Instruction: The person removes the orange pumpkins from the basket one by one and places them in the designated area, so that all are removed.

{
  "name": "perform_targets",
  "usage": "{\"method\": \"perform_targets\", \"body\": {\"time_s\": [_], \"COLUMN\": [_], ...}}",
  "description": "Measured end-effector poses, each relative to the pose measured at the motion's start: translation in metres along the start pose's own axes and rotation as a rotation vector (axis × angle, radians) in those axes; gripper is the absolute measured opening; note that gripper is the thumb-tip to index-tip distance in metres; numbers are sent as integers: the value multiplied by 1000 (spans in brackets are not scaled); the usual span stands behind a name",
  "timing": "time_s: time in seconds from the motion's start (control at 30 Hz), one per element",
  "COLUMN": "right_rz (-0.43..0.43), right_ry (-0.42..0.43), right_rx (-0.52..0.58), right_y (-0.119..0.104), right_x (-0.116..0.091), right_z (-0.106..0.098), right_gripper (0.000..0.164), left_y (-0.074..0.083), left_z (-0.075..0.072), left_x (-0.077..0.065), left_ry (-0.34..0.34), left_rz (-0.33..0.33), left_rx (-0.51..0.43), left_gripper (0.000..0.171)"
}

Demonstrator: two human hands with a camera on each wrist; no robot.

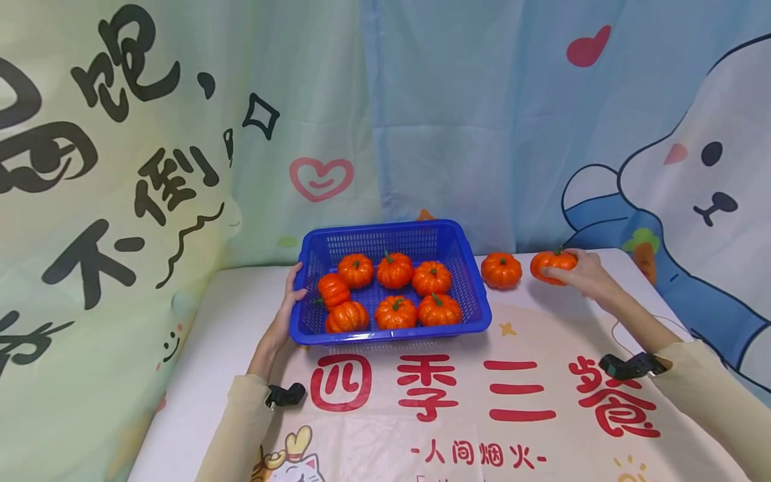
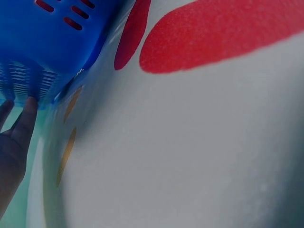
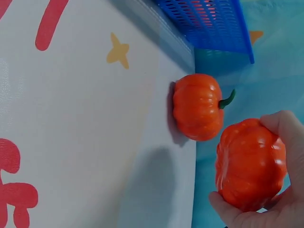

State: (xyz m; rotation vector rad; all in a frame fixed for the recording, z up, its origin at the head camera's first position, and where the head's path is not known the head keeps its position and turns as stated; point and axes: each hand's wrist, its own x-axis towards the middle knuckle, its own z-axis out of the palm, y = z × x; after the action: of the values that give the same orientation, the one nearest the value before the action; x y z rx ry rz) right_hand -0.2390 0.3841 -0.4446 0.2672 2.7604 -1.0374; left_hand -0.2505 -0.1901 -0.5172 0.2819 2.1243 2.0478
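Gripping a green-stemmed orange pumpkin in my right hand, right of the blue perforated basket, I touch the basket's left side with my left hand, fingers straight.

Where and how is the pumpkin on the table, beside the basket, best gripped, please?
I would take that pumpkin by its wide, ribbed sides, not the thin stem, since the body is rounded. I would come from the front, the person's side: the basket is close on its left and the right grip holds another pumpkin on its right, so the front probably offers most room.
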Motion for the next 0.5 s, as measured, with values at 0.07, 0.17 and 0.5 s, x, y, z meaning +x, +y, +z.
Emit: {"method": "perform_targets", "body": {"time_s": [0.07,0.17,0.5], "right_rz": [-16,-47,-33], "right_ry": [13,32,83], "right_rx": [5,27,55], "right_y": [3,7,31], "right_x": [1,4,29], "right_z": [3,8,21], "right_gripper": [100,99,95], "left_y": [0,-1,0], "left_z": [0,0,0], "left_x": [0,1,0], "left_ry": [-2,1,-3], "left_rz": [2,-2,2], "left_rx": [0,0,-11], "left_gripper": [65,65,65]}}
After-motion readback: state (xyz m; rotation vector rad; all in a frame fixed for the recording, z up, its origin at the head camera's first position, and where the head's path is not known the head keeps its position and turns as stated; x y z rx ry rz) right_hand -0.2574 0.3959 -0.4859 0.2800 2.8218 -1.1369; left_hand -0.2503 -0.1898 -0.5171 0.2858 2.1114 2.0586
